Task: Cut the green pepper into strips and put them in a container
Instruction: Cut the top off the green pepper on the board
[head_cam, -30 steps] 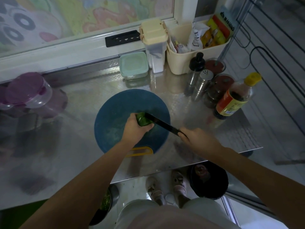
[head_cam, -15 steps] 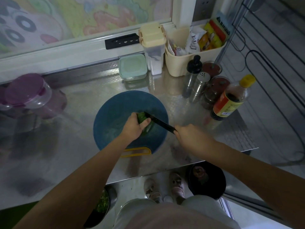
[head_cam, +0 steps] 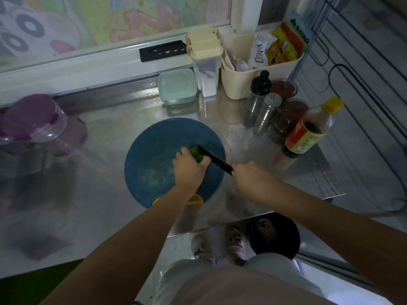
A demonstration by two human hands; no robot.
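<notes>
The green pepper [head_cam: 196,153] lies right of centre on the round blue cutting board [head_cam: 152,150], held down by the curled fingers of the left hand [head_cam: 189,168]. The black knife [head_cam: 214,159] meets the pepper's right side, and the right hand [head_cam: 248,175] has its fingers wrapped round the handle. The board sits on a steel counter [head_cam: 105,194]. A mint lidded container [head_cam: 177,85] stands beyond it, and a sauce bottle [head_cam: 308,130] stands to the right.

Home kitchen. A steel counter [head_cam: 105,133] under a window [head_cam: 110,18] covered in cartoon film holds a blue cutting board [head_cam: 149,150], a sauce bottle [head_cam: 308,133], a shaker [head_cam: 269,108], jars [head_cam: 290,115] and a tub [head_cam: 240,84] of seasoning packets [head_cam: 284,45].
</notes>
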